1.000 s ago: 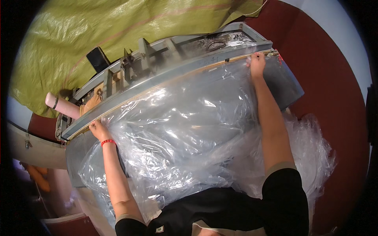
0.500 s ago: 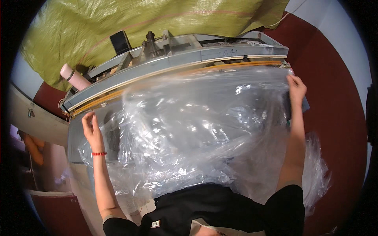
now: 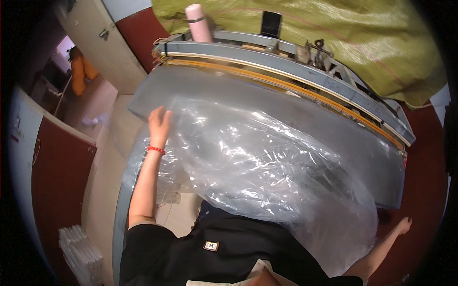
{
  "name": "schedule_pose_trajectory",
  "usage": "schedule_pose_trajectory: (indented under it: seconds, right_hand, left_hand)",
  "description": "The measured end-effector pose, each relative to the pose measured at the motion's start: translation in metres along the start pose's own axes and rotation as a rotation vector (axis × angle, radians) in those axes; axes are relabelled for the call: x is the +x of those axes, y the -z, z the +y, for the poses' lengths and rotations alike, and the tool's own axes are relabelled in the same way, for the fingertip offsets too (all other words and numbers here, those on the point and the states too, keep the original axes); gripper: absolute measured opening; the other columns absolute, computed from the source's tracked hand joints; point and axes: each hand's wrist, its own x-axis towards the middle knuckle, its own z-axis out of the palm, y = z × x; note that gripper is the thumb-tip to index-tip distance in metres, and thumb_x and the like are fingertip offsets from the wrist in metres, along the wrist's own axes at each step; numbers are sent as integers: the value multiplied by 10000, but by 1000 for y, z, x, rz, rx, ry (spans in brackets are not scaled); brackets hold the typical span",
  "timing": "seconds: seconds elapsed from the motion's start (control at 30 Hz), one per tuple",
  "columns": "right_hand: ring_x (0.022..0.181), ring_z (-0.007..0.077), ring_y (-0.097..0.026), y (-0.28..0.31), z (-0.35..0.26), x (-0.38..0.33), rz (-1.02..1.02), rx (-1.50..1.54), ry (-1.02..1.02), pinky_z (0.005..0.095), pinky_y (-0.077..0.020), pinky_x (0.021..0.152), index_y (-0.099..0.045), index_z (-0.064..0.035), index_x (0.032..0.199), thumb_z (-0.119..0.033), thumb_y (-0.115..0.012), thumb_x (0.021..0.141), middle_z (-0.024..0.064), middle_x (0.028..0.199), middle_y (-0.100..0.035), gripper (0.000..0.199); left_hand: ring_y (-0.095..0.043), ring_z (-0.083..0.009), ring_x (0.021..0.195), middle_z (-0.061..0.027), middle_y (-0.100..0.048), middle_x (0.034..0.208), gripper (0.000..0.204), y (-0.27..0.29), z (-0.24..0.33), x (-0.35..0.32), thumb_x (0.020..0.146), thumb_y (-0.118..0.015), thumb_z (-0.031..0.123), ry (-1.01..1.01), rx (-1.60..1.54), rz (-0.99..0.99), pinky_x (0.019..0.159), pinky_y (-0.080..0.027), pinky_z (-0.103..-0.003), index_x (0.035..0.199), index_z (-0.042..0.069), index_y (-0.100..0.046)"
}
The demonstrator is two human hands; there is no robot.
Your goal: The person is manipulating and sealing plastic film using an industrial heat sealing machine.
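A large sheet of clear plastic film (image 3: 248, 157) lies crumpled and billowing over the grey tabletop (image 3: 176, 81) and down toward my body. My left hand (image 3: 159, 126), with a red bead bracelet at the wrist, is raised at the film's left edge. Its fingers are bent and somewhat apart; I see no clear grip on the film. Out at the far right, my right hand (image 3: 404, 226) is away from the film, over the dark red surface. Its fingers are curled together, with nothing visible in them.
Along the table's far side runs a long metal frame (image 3: 229, 51) with an orange strip (image 3: 286, 86). A pink bottle (image 3: 199, 24) and a black phone (image 3: 271, 25) stand behind it, before a yellow-green tarp (image 3: 343, 19). Stacked clear packets (image 3: 80, 252) sit lower left, near an open door (image 3: 102, 47).
The view has swung left. My right hand has come off the film's far right corner and dropped outward to the right. The film has slid nearer to me, baring more tabletop.
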Motion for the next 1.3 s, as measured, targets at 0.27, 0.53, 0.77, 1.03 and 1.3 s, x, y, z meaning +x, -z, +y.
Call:
schedule_pose_trajectory:
  seconds: [0.27,0.53,0.77,1.03,1.3]
  right_hand:
    - [963,198,-506,68,-306,-176,-201,846,1020,284,-373,853,-562,-32,993,-120,-529,815,83,1016,-552,201]
    - [934,205,-532,205,-454,-475,-995,1256,1656,291,-403,829,-582,-26,937,-129,-630,715,96,977,-565,250]
    - [864,122,-525,263,-473,-570,-1563,1419,1750,241,-405,742,-587,-18,907,-105,-614,736,45,896,-571,194]
    - [733,96,-533,253,-470,-561,-1639,1488,1669,220,-417,673,-598,14,835,-89,-546,800,42,759,-565,121]
    - [748,109,-541,250,-457,-551,-1635,1572,1499,228,-419,682,-597,13,846,-94,-562,791,63,802,-587,126]
  left_hand:
    - [-543,-282,847,-158,-579,885,289,-17,9,19,733,-597,229,129,19,-105,763,-416,-352,888,-15,-590]
    - [-524,-103,802,-35,-564,852,73,11,86,-6,775,-577,43,6,-802,-104,761,-402,-229,833,21,-539]
    - [-557,-180,867,-119,-578,922,152,17,134,-22,778,-549,9,117,-1215,-300,807,-412,-283,903,31,-465]
    - [-509,-114,752,-50,-556,847,221,16,141,-13,763,-569,27,98,-1117,-229,707,-416,-240,949,69,-456]
    - [-478,-79,762,-28,-515,839,233,13,172,-23,741,-571,-28,194,-1435,-298,710,-382,-200,893,74,-427]
